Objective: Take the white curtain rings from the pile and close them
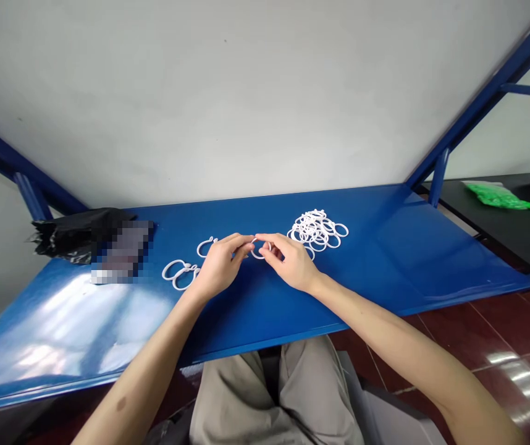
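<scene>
Between my two hands is a white plastic ring (259, 256), held a little above the blue table. My left hand (221, 262) pinches it from the left with thumb and fingertips. From the right, my right hand (291, 259) grips the same ring, its index finger along the top and its thumb below. Part of the ring is hidden behind my fingers. Beside my left hand lie a few loose white rings (172, 270), each with a small knob or eyelet. A heap of similar white rings (314, 228) sits just beyond my right hand.
The blue table (265, 321) meets a pale wall (246, 99). At its left end lie a crumpled black plastic bag (75, 232) and a blurred-out flat object (123, 250). Blue frame bars (482, 93) slope up at both sides. A green bag (501, 196) rests on a dark table at right.
</scene>
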A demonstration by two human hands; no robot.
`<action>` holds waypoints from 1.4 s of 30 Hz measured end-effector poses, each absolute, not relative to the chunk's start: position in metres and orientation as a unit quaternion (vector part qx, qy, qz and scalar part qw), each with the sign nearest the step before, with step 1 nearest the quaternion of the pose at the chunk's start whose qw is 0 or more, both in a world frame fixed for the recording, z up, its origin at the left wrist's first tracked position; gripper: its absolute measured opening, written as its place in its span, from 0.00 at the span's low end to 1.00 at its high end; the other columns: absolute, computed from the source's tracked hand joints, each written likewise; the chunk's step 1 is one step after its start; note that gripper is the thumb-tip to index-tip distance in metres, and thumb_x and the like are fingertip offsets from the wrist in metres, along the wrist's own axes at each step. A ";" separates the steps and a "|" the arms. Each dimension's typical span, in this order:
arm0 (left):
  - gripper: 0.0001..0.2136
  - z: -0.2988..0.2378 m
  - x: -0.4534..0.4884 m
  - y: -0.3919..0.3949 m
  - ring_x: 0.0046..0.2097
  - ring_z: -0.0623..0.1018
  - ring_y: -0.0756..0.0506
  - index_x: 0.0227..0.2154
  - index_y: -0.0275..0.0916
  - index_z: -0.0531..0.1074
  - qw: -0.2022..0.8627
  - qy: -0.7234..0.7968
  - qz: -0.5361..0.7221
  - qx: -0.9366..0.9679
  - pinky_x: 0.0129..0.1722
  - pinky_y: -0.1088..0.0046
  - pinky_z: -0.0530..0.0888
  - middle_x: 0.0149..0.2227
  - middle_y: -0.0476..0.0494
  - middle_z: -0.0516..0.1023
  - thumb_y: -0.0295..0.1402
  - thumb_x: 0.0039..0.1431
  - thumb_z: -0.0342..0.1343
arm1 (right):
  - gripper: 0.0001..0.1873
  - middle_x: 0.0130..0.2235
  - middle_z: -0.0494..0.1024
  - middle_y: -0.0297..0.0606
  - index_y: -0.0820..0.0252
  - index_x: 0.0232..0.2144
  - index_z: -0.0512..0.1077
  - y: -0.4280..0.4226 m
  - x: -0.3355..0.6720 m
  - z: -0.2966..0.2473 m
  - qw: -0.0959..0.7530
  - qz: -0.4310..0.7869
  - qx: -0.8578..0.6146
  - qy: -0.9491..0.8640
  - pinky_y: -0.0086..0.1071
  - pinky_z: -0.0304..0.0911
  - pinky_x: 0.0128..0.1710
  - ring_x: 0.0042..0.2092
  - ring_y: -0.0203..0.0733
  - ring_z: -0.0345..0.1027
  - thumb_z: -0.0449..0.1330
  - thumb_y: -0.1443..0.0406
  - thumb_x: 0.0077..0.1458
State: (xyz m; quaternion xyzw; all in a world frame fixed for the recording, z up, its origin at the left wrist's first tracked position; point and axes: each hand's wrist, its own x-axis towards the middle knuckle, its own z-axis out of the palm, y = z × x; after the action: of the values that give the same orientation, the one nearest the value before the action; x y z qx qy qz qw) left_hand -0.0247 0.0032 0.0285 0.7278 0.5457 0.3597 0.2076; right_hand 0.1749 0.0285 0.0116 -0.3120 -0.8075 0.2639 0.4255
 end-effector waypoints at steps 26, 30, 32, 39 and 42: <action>0.09 0.018 -0.012 -0.001 0.30 0.78 0.48 0.33 0.41 0.75 0.243 0.548 0.400 0.693 0.33 0.73 0.71 0.28 0.50 0.80 0.36 0.64 0.51 | 0.09 0.36 0.82 0.36 0.56 0.40 0.76 0.028 0.179 0.001 0.406 0.292 -0.305 -0.810 0.32 0.73 0.36 0.34 0.38 0.77 0.56 0.61 0.68; 0.10 0.023 -0.015 0.003 0.35 0.80 0.47 0.37 0.42 0.76 0.186 0.531 0.371 0.739 0.36 0.73 0.73 0.34 0.48 0.83 0.37 0.65 0.52 | 0.10 0.40 0.81 0.38 0.56 0.43 0.75 0.034 0.179 0.005 0.404 0.216 -0.283 -0.842 0.32 0.72 0.41 0.41 0.40 0.77 0.54 0.64 0.69; 0.11 0.025 -0.021 0.007 0.40 0.80 0.45 0.40 0.42 0.77 0.128 0.534 0.360 0.754 0.41 0.70 0.74 0.39 0.45 0.83 0.39 0.67 0.51 | 0.11 0.44 0.79 0.40 0.56 0.45 0.76 0.041 0.184 0.010 0.405 0.162 -0.303 -0.848 0.34 0.71 0.43 0.43 0.41 0.76 0.53 0.63 0.70; 0.19 0.017 -0.062 0.019 0.55 0.73 0.30 0.54 0.35 0.74 -0.062 0.736 0.184 0.648 0.52 0.52 0.71 0.54 0.32 0.77 0.32 0.64 0.47 | 0.12 0.43 0.77 0.43 0.56 0.44 0.79 0.082 0.240 0.024 0.347 -0.002 -0.552 -0.758 0.40 0.69 0.42 0.46 0.49 0.72 0.55 0.64 0.67; 0.19 0.014 -0.070 0.019 0.55 0.73 0.29 0.51 0.35 0.76 -0.047 0.761 0.106 0.639 0.50 0.50 0.71 0.53 0.30 0.76 0.36 0.64 0.47 | 0.12 0.43 0.78 0.43 0.57 0.47 0.77 0.093 0.254 0.024 0.348 -0.007 -0.592 -0.726 0.41 0.67 0.44 0.46 0.50 0.70 0.56 0.65 0.65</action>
State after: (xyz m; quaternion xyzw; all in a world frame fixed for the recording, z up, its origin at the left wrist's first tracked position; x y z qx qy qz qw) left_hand -0.0699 0.0191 0.0144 0.6386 0.7608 0.1058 -0.0474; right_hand 0.2544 0.0926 0.0243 -0.5925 -0.7263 -0.0070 0.3485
